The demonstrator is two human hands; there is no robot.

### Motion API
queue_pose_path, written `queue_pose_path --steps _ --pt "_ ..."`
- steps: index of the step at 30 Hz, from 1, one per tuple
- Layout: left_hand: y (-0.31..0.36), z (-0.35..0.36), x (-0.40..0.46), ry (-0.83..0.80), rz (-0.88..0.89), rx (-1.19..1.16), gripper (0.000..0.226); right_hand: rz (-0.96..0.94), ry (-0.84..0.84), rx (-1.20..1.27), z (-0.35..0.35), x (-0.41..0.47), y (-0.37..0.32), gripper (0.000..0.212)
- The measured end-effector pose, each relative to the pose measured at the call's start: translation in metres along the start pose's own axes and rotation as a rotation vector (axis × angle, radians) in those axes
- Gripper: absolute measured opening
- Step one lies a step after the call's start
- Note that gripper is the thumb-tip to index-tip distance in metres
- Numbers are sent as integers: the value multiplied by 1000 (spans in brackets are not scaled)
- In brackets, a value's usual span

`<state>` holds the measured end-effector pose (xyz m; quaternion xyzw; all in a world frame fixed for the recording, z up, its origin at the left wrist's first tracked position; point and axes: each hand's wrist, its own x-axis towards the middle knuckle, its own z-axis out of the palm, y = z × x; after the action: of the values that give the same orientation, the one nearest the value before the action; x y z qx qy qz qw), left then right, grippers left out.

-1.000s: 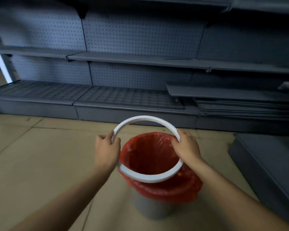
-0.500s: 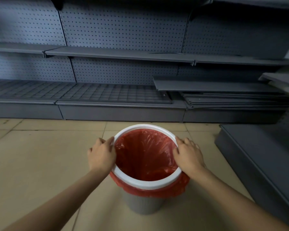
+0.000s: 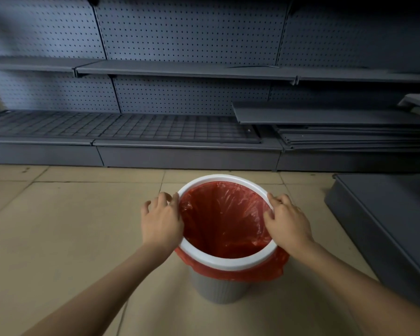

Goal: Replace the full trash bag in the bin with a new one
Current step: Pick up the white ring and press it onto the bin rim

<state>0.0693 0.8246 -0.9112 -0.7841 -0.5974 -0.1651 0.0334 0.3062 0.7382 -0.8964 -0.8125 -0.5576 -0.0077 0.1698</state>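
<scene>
A grey ribbed bin (image 3: 218, 288) stands on the tiled floor in front of me. A red plastic bag (image 3: 224, 219) lines its inside, and the bag's edge folds out below the rim. A white ring (image 3: 228, 263) sits on top of the bin and clamps the bag. My left hand (image 3: 161, 223) rests flat on the ring's left side with fingers spread. My right hand (image 3: 287, 224) presses on the ring's right side, fingers straight. The bag looks empty inside.
Dark grey metal shelving (image 3: 180, 71) with a perforated back wall runs behind the bin. Loose shelf boards (image 3: 349, 134) are stacked at the back right. A low dark platform (image 3: 386, 214) lies to the right. Beige floor tiles (image 3: 70, 226) stretch to the left.
One second ago both hands held the white ring above the bin. The ring has come down onto the rim over the red bag, and my hands now press on it with flattened fingers.
</scene>
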Motion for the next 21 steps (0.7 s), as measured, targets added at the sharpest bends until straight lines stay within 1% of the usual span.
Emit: queue_pose_path --steps 2,5,7,14,17,19,21 --pt "-1 2 1 2 19 3 46 4 5 18 2 1 3 49" --pt "2 4 -1 -26 73 60 48 13 -20 -28 4 -2 10 50" --pt "4 7 -3 -17 102 77 49 20 -34 -39 7 -7 13 51" --pt "5 3 -1 0 157 129 41 -14 6 -117 7 -7 12 52" --pt "5 4 0 11 192 150 53 -50 19 -188 9 -6 13 54" --pt "2 6 3 61 226 114 57 -77 17 -217 10 -4 14 56" --pt "3 7 8 69 309 86 62 -131 1 -227 8 -2 14 60"
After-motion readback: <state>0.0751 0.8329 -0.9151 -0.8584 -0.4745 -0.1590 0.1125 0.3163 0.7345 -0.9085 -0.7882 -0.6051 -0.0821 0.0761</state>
